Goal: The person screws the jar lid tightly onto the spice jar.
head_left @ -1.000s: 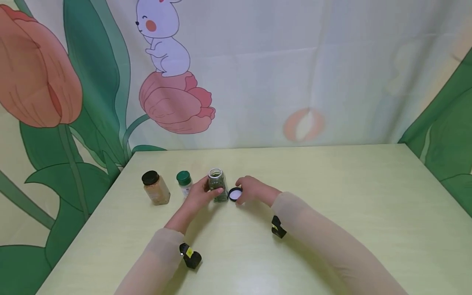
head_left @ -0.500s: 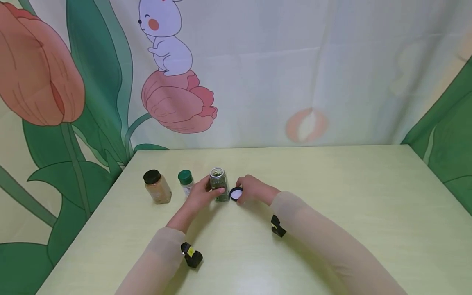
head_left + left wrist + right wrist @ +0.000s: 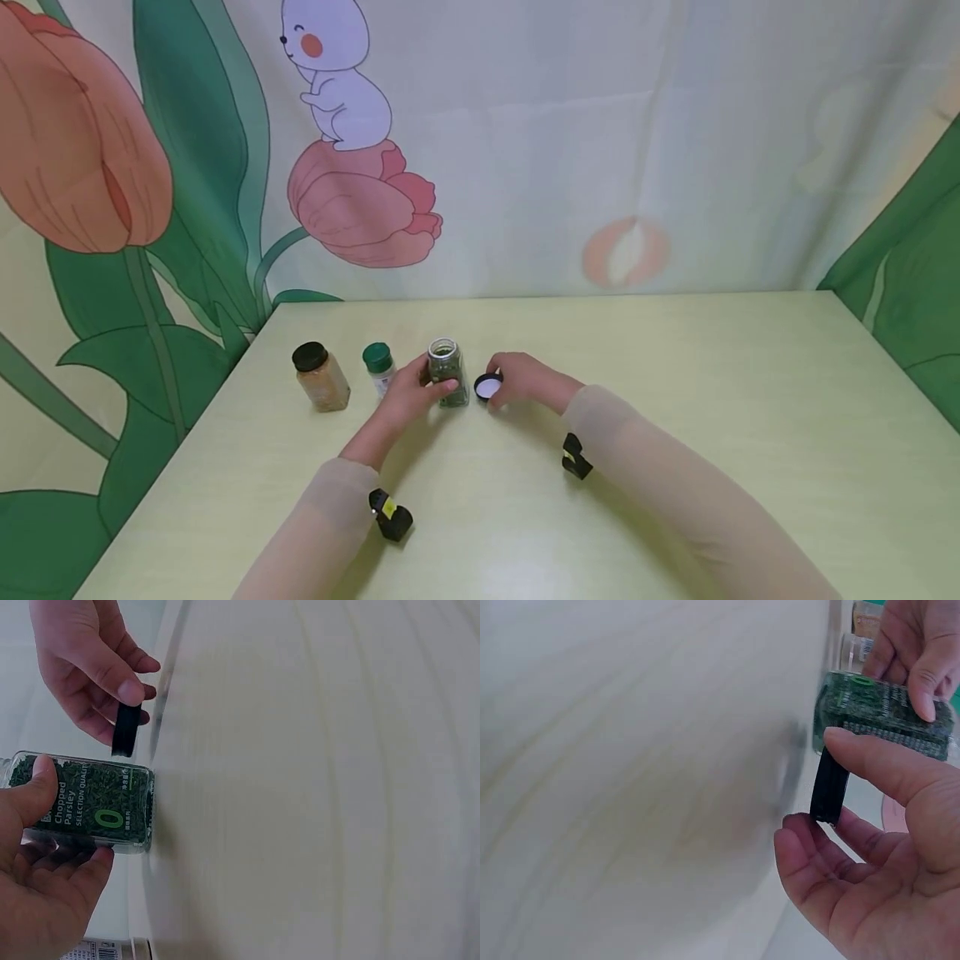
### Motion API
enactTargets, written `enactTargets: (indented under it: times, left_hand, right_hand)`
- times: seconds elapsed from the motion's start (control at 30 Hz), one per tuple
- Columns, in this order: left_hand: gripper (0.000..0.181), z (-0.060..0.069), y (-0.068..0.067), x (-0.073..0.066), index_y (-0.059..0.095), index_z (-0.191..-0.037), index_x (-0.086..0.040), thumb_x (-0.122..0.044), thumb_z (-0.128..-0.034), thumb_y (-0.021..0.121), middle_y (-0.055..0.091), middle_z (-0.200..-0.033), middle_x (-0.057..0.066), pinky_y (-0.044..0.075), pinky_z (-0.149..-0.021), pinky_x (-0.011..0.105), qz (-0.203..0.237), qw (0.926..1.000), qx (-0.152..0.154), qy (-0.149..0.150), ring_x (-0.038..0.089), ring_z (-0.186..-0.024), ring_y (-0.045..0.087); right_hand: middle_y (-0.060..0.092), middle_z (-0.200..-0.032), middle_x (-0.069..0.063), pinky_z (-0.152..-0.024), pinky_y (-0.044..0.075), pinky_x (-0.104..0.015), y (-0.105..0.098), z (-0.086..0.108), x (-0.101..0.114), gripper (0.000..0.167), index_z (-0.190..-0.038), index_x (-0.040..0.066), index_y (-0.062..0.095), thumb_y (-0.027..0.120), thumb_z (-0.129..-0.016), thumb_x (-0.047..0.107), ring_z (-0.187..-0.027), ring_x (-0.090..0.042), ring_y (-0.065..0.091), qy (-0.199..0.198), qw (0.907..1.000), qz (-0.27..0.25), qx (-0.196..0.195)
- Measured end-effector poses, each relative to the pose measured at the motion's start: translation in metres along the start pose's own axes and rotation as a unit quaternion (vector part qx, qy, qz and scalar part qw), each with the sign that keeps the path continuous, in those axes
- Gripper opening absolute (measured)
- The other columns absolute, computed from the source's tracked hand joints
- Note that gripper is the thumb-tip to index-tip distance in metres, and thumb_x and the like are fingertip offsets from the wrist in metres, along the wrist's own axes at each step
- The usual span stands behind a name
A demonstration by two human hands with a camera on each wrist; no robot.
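Observation:
A clear glass jar (image 3: 452, 382) of chopped parsley stands uncapped on the table, its white-rimmed mouth facing up. My left hand (image 3: 405, 398) grips it, thumb across the front and fingers round the other side; the label (image 3: 75, 799) reads in the left wrist view. Just right of the jar, my right hand (image 3: 522, 377) pinches a black screw lid (image 3: 488, 387) by its edge, white inside facing up. In the right wrist view the thumb lies on one edge of the lid (image 3: 829, 787) and fingers curl near the opposite edge. A small gap parts lid and jar.
Left of the left hand stands a small green-capped jar (image 3: 378, 359), partly hidden by that hand. Farther left is a black-capped jar (image 3: 324, 385) with tan contents. A printed curtain (image 3: 525, 167) hangs behind the pale table (image 3: 675, 400).
My right hand has shifted slightly right with the lid, widening the gap from the jar. My left hand keeps its grip and the jar stays in place.

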State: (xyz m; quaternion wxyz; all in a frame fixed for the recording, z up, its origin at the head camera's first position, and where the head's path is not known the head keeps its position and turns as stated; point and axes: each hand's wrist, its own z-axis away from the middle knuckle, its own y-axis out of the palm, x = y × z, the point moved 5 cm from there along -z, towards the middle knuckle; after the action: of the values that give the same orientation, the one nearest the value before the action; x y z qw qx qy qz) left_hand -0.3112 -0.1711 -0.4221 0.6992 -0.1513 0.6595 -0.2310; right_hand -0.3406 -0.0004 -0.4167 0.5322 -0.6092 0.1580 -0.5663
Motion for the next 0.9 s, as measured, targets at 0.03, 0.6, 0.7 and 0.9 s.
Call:
enactTargets:
  times: [0.03, 0.6, 0.7, 0.9]
  left_hand:
    - [0.062, 0.0, 0.0, 0.0, 0.041, -0.154, 0.0, -0.011, -0.0992, 0.067, 0.04, -0.16, 0.027, 0.032, -0.126, 0.054, 0.003, 1.0, 0.0, 0.001, 0.044, -0.151, 0.037]
    - [0.059, 0.004, 0.003, -0.008, 0.043, -0.151, 0.003, -0.008, -0.098, 0.067, 0.044, -0.157, 0.028, 0.037, -0.123, 0.053, -0.025, 0.9994, 0.016, 0.014, 0.044, -0.148, 0.04]
    - [0.059, 0.004, 0.004, -0.008, 0.043, -0.151, 0.003, -0.006, -0.0979, 0.067, 0.044, -0.157, 0.028, 0.036, -0.123, 0.053, -0.019, 0.9995, 0.02, 0.019, 0.044, -0.148, 0.04]
    - [0.061, 0.007, 0.005, -0.009, 0.04, -0.152, 0.006, -0.005, -0.0978, 0.067, 0.042, -0.157, 0.029, 0.036, -0.123, 0.054, -0.017, 0.9991, 0.029, 0.025, 0.045, -0.148, 0.039]
  right_hand:
    - [0.07, -0.126, -0.017, -0.105, 0.052, -0.039, -0.001, 0.001, -0.001, 0.049, -0.124, 0.0, 0.062, 0.083, -0.082, 0.015, -0.112, -0.028, 0.065, -0.001, 1.0, -0.005, -0.001]
    - [0.071, -0.113, -0.016, -0.084, 0.054, -0.029, -0.029, 0.046, -0.001, 0.045, -0.123, -0.002, 0.062, 0.079, -0.085, 0.016, -0.092, -0.021, 0.066, -0.084, 0.9937, -0.056, -0.049]
    - [0.07, -0.112, -0.015, -0.08, 0.052, -0.026, -0.032, 0.057, -0.004, 0.044, -0.124, -0.001, 0.062, 0.079, -0.086, 0.015, -0.089, -0.019, 0.064, -0.086, 0.992, -0.078, -0.05]
    - [0.069, -0.109, -0.014, -0.078, 0.049, -0.025, -0.032, 0.074, -0.01, 0.044, -0.123, -0.001, 0.062, 0.08, -0.086, 0.015, -0.087, -0.017, 0.059, -0.099, 0.99, -0.081, -0.059]
